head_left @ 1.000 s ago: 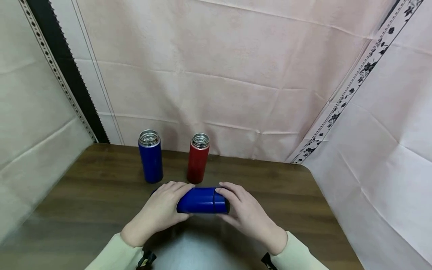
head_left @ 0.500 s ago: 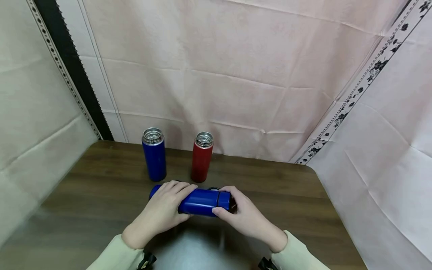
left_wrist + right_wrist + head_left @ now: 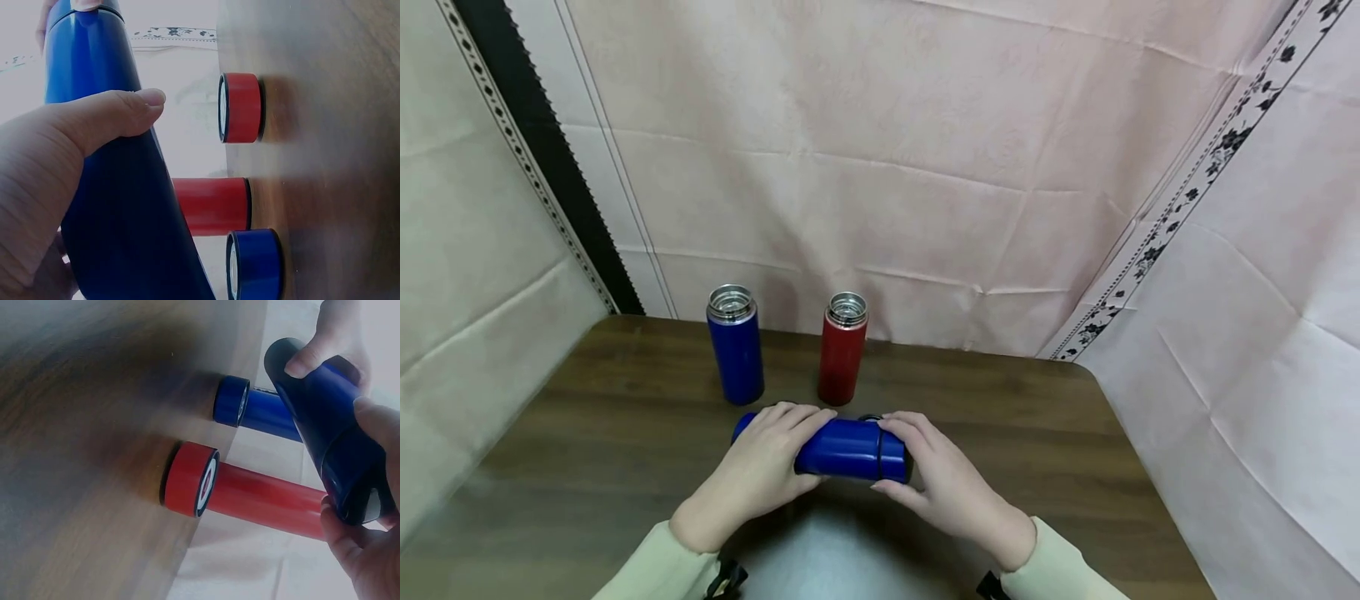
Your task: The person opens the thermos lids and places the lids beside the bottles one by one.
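A blue thermos bottle [image 3: 838,450] lies sideways between my two hands, raised over the table, with its lid [image 3: 892,457] on the right end. My left hand [image 3: 763,458] grips the body, thumb on the near side and fingers over the far side. At the other end my right hand [image 3: 951,483] holds the lid between thumb and fingers. Behind them stand a second blue bottle [image 3: 737,358] and a red bottle [image 3: 842,362], both without lids, steel necks showing. The wrist views show a red lid [image 3: 187,478] and a blue lid [image 3: 256,265] on the table, hidden in the head view.
The wooden table [image 3: 1052,467] ends at a pale hanging cloth [image 3: 925,208] just behind the standing bottles. More cloth closes in both sides, with a flowered border [image 3: 1180,200] at the back right corner.
My right hand swung its fingers round the lid's end, then came back over the top, with the thumb lower on the near side. My left hand keeps its grip on the body.
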`<state>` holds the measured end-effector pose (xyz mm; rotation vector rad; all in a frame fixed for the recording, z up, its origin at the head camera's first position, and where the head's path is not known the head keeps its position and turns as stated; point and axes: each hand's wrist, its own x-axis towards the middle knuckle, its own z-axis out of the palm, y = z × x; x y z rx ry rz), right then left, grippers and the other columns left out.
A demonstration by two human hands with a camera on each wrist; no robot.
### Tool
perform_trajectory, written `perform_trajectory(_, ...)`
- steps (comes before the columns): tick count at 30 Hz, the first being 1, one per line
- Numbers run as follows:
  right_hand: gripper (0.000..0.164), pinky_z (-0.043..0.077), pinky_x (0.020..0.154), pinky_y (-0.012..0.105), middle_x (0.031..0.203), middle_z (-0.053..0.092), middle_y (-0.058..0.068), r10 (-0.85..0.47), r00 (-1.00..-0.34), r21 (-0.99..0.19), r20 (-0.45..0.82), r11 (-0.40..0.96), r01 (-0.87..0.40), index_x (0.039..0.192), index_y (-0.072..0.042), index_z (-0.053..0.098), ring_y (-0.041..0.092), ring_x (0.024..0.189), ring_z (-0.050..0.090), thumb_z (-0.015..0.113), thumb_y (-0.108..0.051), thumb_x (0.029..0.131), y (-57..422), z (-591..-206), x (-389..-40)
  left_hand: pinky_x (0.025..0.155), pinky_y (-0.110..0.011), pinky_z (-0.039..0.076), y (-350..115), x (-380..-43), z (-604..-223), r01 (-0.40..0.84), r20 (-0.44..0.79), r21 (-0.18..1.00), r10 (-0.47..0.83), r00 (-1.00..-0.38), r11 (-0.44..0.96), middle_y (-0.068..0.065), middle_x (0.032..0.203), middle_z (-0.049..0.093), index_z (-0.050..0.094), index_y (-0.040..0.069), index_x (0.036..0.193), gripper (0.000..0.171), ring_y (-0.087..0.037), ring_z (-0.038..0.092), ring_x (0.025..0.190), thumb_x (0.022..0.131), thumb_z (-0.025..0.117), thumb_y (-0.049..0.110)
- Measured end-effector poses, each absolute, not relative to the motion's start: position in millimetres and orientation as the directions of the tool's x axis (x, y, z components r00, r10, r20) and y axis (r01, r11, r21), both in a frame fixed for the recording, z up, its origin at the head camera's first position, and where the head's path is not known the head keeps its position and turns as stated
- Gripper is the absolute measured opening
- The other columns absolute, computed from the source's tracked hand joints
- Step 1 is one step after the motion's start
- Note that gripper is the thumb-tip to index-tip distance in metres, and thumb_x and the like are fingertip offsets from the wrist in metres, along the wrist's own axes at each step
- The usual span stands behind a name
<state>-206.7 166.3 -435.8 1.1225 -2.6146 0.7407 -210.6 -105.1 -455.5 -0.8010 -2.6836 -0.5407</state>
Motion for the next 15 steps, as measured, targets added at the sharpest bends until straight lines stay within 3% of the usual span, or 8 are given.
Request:
perform_trajectory(3, 0.070, 0.047, 0.096, 0.034, 0.138, 0.041, -0.007, -0.602, -0.702, -0.394, 0.381, 0.582, -0.712, 0.141, -0.020, 0.040, 0.011, 0.119, 0.049, 0.073, -0.043, 0.084, 167.2, -434.1, -206.9, 0.101, -0.048, 0.039, -104.5, -211.0, -454.1, 0.576, 0.393, 0.255, 0.461, -0.795, 0.776, 0.000, 0.126, 0.060, 0.054, 0.020, 0.136, 0.079, -0.023, 0.052, 0.114, 0.068, 0.086, 0.043)
perform_trajectory(7, 0.068, 0.051, 0.087, 0.031, 0.130, 0.048, -0.012, -0.504, -0.789, -0.546, 0.351, 0.574, -0.610, 0.139, -0.026, 0.041, 0.007, 0.106, 0.053, 0.072, -0.049, 0.083, 168.5, -431.1, -206.5, 0.100, -0.048, 0.040, -103.6, -210.3, -452.8, 0.574, 0.406, 0.247, 0.455, -0.793, 0.780, 0.001, 0.126, 0.060, 0.054, 0.022, 0.136, 0.079, -0.022, 0.052, 0.114, 0.067, 0.087, 0.042)
perform_trajectory(11, 0.055, 0.053, 0.073, 0.030, 0.111, 0.057, -0.012, -0.424, -0.878, -0.682, 0.222, 0.576, -0.451, 0.131, -0.033, 0.046, 0.012, 0.089, 0.057, 0.067, -0.055, 0.085, 169.6, -429.1, -204.3, 0.101, -0.049, 0.039, -103.2, -207.4, -453.6, 0.566, 0.398, 0.245, 0.450, -0.799, 0.787, 0.001, 0.126, 0.060, 0.053, 0.023, 0.137, 0.079, -0.021, 0.050, 0.115, 0.068, 0.087, 0.041)
perform_trajectory(15, 0.051, 0.054, 0.067, 0.030, 0.103, 0.058, -0.006, -0.432, -0.895, -0.741, 0.114, 0.563, -0.366, 0.128, -0.033, 0.047, 0.018, 0.085, 0.058, 0.065, -0.055, 0.086, 170.7, -429.4, -203.2, 0.102, -0.049, 0.038, -103.7, -206.0, -453.8, 0.566, 0.396, 0.239, 0.452, -0.799, 0.789, 0.001, 0.128, 0.059, 0.052, 0.023, 0.138, 0.078, -0.021, 0.049, 0.116, 0.070, 0.085, 0.041)
